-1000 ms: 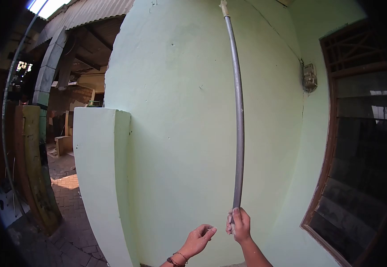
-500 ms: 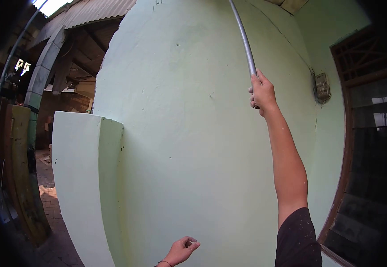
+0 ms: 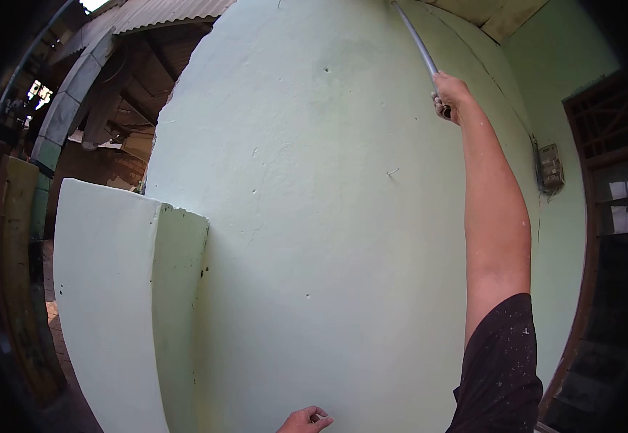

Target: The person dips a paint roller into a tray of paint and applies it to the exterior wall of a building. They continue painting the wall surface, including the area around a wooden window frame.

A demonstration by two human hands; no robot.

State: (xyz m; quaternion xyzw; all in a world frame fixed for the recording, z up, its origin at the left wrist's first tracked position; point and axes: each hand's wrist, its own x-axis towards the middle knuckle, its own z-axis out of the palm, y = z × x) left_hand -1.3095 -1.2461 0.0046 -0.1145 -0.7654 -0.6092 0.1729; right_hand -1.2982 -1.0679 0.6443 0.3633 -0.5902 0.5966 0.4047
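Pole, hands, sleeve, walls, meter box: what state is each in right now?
Pole: held up, slanting.
Right hand: raised, closed around the pole.
Left hand: low, fingers loosely curled, no tool held.
Sleeve: speckled.
Tall wall: pitted.
Low wall: chipped along its top edge.
Meter box: mounted.

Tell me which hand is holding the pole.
The right hand, raised at the upper right, fingers wrapped around the grey pole. The left hand is low down, away from it.
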